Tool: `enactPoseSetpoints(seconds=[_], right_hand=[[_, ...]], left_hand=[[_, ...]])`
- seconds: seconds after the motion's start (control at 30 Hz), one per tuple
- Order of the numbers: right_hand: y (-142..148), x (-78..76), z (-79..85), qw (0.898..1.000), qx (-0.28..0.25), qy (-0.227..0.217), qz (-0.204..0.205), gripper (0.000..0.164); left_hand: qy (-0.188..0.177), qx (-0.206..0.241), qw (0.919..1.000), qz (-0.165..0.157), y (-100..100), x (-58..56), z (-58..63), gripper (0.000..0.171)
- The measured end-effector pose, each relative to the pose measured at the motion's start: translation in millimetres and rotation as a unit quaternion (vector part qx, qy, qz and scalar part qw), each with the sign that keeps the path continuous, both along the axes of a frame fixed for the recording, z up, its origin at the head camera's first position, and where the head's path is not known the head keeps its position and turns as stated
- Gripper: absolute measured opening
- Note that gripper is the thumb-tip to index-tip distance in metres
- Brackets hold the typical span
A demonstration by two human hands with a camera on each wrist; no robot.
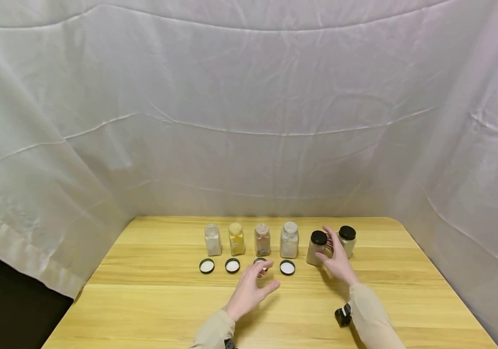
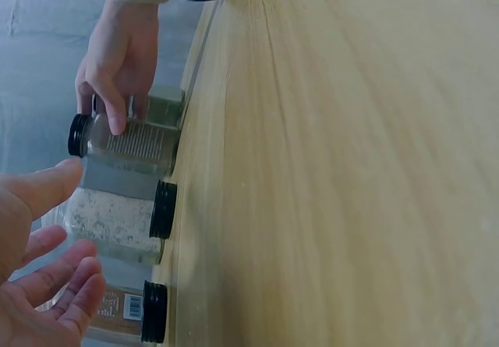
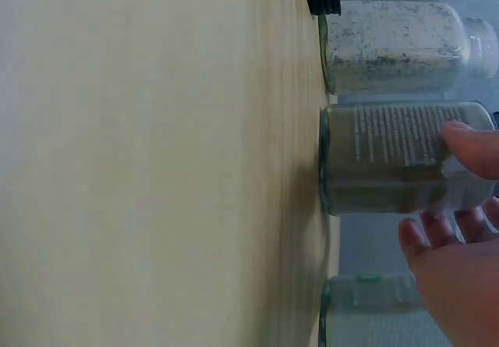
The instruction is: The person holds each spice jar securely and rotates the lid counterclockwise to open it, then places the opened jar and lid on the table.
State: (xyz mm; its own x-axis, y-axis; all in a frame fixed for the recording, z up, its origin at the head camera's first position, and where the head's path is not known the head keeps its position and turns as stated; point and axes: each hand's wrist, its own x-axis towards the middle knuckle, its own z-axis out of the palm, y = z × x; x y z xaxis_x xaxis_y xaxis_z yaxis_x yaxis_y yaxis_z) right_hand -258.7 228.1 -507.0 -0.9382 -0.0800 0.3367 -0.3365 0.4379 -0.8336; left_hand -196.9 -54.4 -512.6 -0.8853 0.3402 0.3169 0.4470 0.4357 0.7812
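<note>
My right hand [image 1: 338,259] is at a square glass jar [image 1: 315,253] of grey-brown powder with a black lid, thumb across its printed face and fingers round the other side. The jar is upright, its base at the tabletop. In the right wrist view, the thumb [image 3: 472,148] overlaps the jar [image 3: 398,160]. My left hand [image 1: 249,290] hovers in front of the row, fingers loosely bent and nothing between them. It partly covers one upturned black lid [image 1: 259,262]. Another lid [image 1: 287,267] lies just right of it, before an uncapped jar of speckled white contents [image 1: 290,242].
A second black-capped jar [image 1: 347,240] stands right of the gripped one. Leftward are uncapped jars of brown [image 1: 262,241], yellow [image 1: 236,240] and white [image 1: 213,241] contents. Two more upturned lids [image 1: 232,265] lie before them. A pale curtain [image 1: 249,160] rises behind the wooden table [image 1: 144,300].
</note>
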Motion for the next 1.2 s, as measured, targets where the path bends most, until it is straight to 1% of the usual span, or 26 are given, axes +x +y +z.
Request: enactPoseSetpoints(seconds=[0.1, 0.2, 0.37, 0.53, 0.7, 0.8, 0.93, 1.03, 1.2], right_hand=[[3, 4.5, -1.4, 1.0, -0.006, 0.01, 0.01, 0.078], [5, 9.6, -1.8, 0.999, -0.023, 0.028, 0.03, 0.076], [9, 18.6, 0.9, 0.996, -0.039, 0.033, 0.069, 0.076], [14, 25.2, 3.1, 0.994, -0.046, -0.002, 0.103, 0.076], [18, 30.2, 4.0, 0.989, -0.031, -0.039, 0.141, 0.069], [16, 32.7, 5.0, 0.984, -0.024, -0.046, 0.168, 0.066], [10, 35.0, 5.3, 0.978, -0.019, -0.053, 0.2, 0.064], [2, 35.2, 4.6, 0.973, -0.013, -0.059, 0.224, 0.063], [-18, 35.7, 3.8, 0.966, -0.016, -0.06, 0.251, 0.061]], left_hand=[[0.003, -0.001, 1.0, -0.005, -1, 0.3, -0.1, 0.054], [0.002, -0.003, 1.0, -0.003, -3, 1.5, 0.8, 0.053], [-0.007, 0.005, 1.0, -0.001, -5, 2.8, 2.1, 0.052], [-0.007, 0.015, 0.9998, -0.006, -6, 2.6, 3.4, 0.051], [-0.003, 0.022, 0.9998, 0.002, -7, 3.2, 3.3, 0.05], [0.01, 0.026, 0.9996, 0.005, -7, 2.3, 2.9, 0.049], [0.033, 0.043, 0.9985, 0.001, -6, 0.6, 2.5, 0.048], [0.048, 0.061, 0.997, 0.0, -5, 0.3, 3.1, 0.046], [0.058, 0.083, 0.9949, 0.003, -3, 0.5, 5.3, 0.045]])
